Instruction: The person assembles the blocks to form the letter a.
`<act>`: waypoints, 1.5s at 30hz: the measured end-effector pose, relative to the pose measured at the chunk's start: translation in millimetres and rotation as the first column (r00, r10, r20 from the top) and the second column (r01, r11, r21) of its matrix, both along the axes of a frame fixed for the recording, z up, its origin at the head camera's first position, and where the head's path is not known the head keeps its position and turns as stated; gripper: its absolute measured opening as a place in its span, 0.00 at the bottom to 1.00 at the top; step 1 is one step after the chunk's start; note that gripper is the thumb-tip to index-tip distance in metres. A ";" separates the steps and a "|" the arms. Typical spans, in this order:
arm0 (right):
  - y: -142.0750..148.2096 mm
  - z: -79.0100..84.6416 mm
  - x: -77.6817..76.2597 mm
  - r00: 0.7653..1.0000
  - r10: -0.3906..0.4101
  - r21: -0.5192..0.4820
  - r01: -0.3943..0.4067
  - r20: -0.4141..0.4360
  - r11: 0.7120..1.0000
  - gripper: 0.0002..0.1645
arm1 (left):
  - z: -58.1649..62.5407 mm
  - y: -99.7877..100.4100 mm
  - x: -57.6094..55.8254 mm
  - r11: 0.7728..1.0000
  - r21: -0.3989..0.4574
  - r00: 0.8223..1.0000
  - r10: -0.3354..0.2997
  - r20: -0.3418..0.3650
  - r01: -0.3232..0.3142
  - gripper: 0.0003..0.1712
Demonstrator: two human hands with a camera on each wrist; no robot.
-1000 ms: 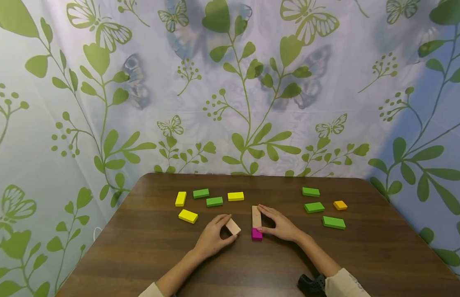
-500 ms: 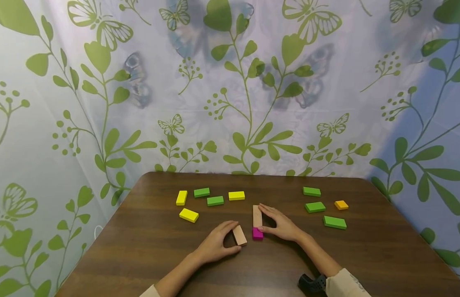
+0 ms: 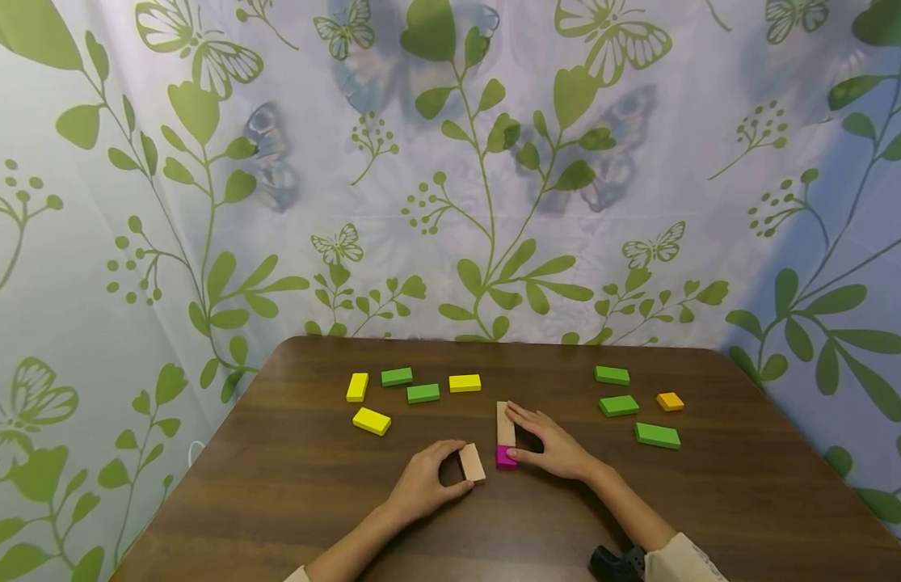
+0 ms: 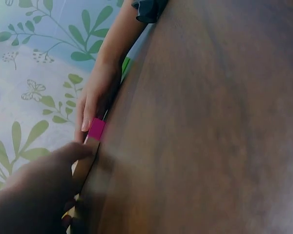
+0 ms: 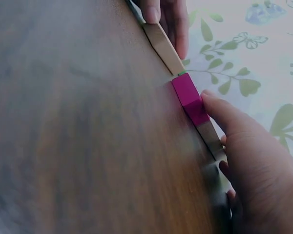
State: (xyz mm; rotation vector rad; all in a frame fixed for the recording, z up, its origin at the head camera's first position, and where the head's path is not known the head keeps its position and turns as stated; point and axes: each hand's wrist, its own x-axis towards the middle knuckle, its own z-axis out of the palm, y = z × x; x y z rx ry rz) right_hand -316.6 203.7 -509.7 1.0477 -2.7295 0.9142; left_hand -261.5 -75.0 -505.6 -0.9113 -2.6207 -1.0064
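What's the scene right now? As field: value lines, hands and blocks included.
left hand: pinches left plain wooden block
right hand: touches magenta block and right plain wooden block
gap: visible between left plain wooden block and magenta block
yellow blocks: three
green blocks: five, two left, three right
orange block: one, right side
surface: brown wood-grain table

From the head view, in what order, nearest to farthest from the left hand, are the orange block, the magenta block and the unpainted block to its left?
1. Unpainted block: held by the left hand.
2. Magenta block: just right of it.
3. Orange block: at far right.
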 end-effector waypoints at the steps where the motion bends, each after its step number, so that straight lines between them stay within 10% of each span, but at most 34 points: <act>1: 0.1 -0.3 0.3 1.000 0.000 0.001 0.000 0.001 1.000 0.46 | 0.1 0.4 0.2 1.000 -0.003 1.000 -0.025 0.006 0.025 0.33; 9: -0.3 1.1 -1.2 1.000 0.008 0.009 -0.008 0.028 1.000 0.46 | 2.1 7.5 4.7 0.979 -0.062 0.981 -0.191 0.034 0.193 0.32; 22: -1.1 1.1 -2.3 0.998 0.052 -0.002 -0.052 0.031 0.999 0.39 | 2.8 15.1 8.5 0.988 -0.061 0.987 -0.135 0.083 0.141 0.33; 34: -0.5 0.6 -3.0 0.999 0.050 0.013 -0.051 0.017 0.999 0.38 | 0.3 30.7 12.2 0.991 -0.103 0.992 -0.089 -0.087 0.080 0.31; 45: -0.3 4.0 -0.7 0.999 0.053 0.023 -0.053 0.014 0.998 0.37 | 3.4 36.4 17.6 0.992 -0.109 0.994 -0.071 -0.086 0.062 0.32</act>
